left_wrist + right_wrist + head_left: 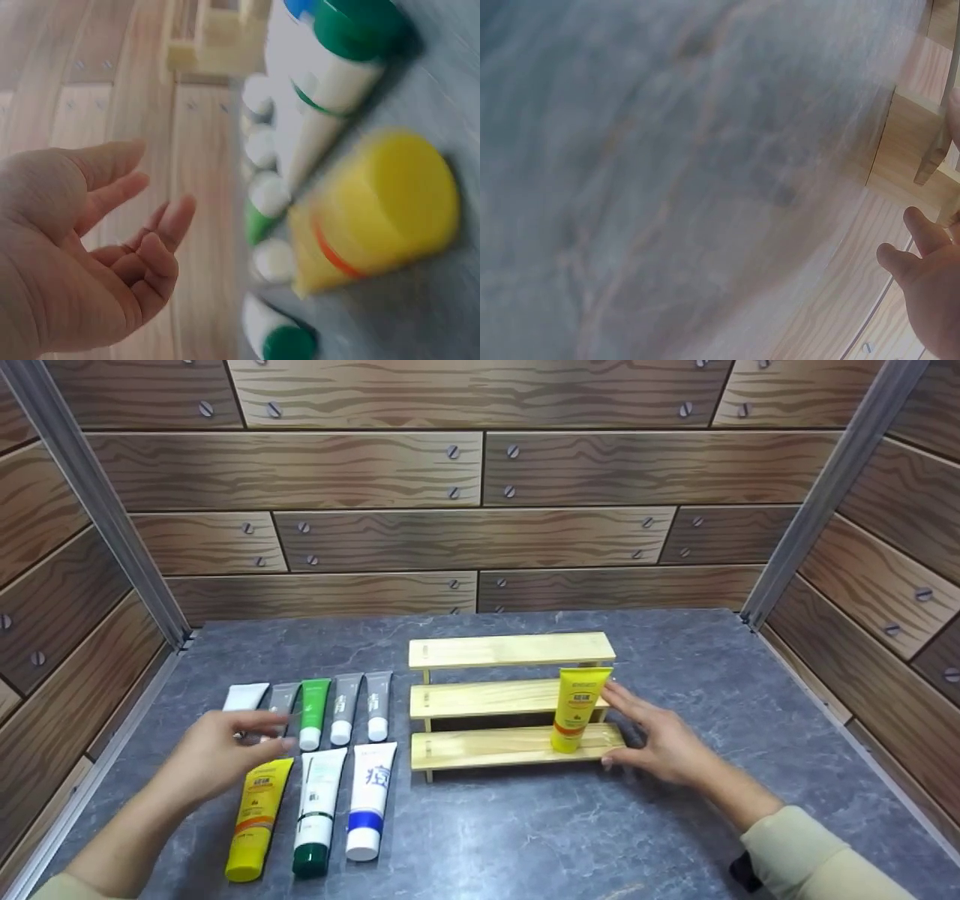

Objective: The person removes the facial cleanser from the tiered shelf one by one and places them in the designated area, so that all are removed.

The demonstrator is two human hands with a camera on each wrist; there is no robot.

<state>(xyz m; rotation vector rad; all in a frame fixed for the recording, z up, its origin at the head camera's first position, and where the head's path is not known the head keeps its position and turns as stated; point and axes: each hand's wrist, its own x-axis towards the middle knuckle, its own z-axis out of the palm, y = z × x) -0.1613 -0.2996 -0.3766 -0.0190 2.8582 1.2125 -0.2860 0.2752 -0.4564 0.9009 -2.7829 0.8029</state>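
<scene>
A yellow tube (577, 709) stands upright on the lowest step of a three-step wooden rack (487, 746), near its right end. My right hand (664, 742) is beside that end, thumb close to the lowest step and fingers extended toward the middle step, partly behind the tube. Whether the fingertips touch the rack is hard to tell. Over the left side of the table, my left hand (221, 754) hovers with relaxed fingers and holds nothing. Just below it lies another yellow tube (256, 821), beside a white tube with a green cap (319, 810).
A white tube with a blue band (369, 802) completes the front row. Behind lie a green tube (313, 712), grey tubes (377, 705) and a white tube (244, 697) partly hidden by my left hand. Wood-patterned walls (480, 472) enclose the grey marbled table (480, 840).
</scene>
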